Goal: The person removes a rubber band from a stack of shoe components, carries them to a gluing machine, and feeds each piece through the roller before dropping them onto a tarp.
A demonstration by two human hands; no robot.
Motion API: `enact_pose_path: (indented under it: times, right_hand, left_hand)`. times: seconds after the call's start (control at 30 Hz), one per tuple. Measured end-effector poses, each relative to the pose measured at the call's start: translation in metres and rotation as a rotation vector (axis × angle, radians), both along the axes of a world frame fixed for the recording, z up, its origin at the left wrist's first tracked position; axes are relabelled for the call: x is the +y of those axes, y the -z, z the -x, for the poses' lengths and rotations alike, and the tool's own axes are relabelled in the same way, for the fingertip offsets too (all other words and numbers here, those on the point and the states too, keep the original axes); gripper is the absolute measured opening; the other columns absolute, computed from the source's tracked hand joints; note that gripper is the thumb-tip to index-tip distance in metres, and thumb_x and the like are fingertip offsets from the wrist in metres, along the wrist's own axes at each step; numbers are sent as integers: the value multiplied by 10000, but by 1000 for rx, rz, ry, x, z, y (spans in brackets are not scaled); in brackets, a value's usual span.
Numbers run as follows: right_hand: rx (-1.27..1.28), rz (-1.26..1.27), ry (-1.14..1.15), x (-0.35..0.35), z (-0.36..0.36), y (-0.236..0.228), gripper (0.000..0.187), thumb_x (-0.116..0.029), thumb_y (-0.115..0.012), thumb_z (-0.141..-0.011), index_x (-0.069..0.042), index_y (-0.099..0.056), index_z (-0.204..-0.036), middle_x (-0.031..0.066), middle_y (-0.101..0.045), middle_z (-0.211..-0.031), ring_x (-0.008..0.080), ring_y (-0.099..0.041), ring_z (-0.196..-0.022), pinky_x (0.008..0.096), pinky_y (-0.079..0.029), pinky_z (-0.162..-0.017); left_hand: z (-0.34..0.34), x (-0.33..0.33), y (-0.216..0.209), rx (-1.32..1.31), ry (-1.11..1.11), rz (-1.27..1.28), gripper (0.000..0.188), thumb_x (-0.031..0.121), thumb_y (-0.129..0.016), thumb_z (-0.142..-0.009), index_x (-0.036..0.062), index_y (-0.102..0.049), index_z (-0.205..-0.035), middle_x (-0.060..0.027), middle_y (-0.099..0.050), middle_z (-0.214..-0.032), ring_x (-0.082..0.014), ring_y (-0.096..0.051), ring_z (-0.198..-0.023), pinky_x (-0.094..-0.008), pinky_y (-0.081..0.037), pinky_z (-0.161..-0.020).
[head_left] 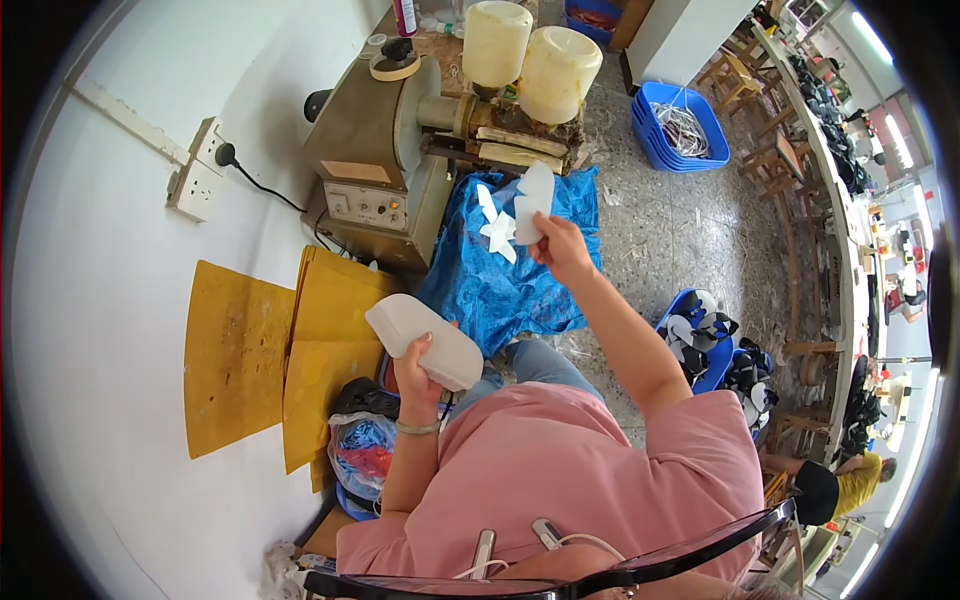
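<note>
My left hand (pixel 416 378) is closed round a thick off-white piece with rounded ends (pixel 432 338), held in front of my lap; I cannot tell whether it is a stack or one block. Out ahead, my right hand (pixel 563 250) pinches a thin white cut piece with a notched edge (pixel 536 200). That piece hangs just below the rollers of a grey machine (pixel 365 125). Under it, several white cut pieces (pixel 496 230) lie on a blue plastic sheet (pixel 470 280), which spreads from the machine toward my knees.
Two cloudy plastic bottles (pixel 497 45) stand upside down on the machine. Yellow-brown boards (pixel 240 350) lean at the left wall, near a socket (pixel 203 170). Blue baskets (pixel 683 125) and a blue crate of black-and-white parts (pixel 700 340) stand right. A person (pixel 840 488) sits at the far bench.
</note>
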State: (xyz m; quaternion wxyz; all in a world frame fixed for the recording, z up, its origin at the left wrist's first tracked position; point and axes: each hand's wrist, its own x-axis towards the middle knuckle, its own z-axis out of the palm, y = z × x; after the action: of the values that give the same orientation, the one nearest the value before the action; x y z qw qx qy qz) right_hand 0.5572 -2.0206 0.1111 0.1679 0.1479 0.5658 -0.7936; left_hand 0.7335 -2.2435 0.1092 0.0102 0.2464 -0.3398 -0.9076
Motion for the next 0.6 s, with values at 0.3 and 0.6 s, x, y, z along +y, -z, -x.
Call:
enact_pose_path:
  times: [0.3,0.6]
  right_hand:
    - [60,14,54,-2,64,14,246,-192,-544,-887,36,-547,-795,90,-520,-570,157,-460,-431,278,-324,-395]
    - [27,-28,-95,-2,34,-2,215,-182,-565,-894,29,-547,-925,51,-541,-641,109,-453,-458,251,-312,-406]
  left_hand:
    - [-10,-5,-2,13,-45,-185,566,88,-471,-741,-17,-328,-1279,-194,-501,-1114,-390,-536,-1068,-470,-466,-871]
    - [-18,-13,8,19,9,-97,564,120,-453,-728,-32,-370,-1264,-184,-523,-1132,-374,-526,-1091,-464,-451,-899]
